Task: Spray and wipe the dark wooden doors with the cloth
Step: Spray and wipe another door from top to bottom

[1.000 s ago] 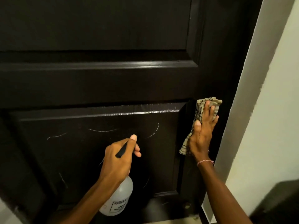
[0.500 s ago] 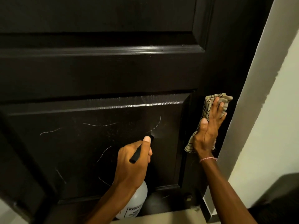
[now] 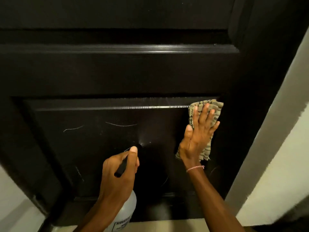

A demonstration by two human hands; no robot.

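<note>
Pale wall [image 3: 284,164] right; beige floor [image 3: 158,226] strip along bottom.

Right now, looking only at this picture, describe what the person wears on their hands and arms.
Both forearms are bare, with no sleeves in view. The left hand and right hand have no gloves, and no rings or watch show. The only item worn is a thin pink-and-white cord bracelet around the right wrist.
</note>
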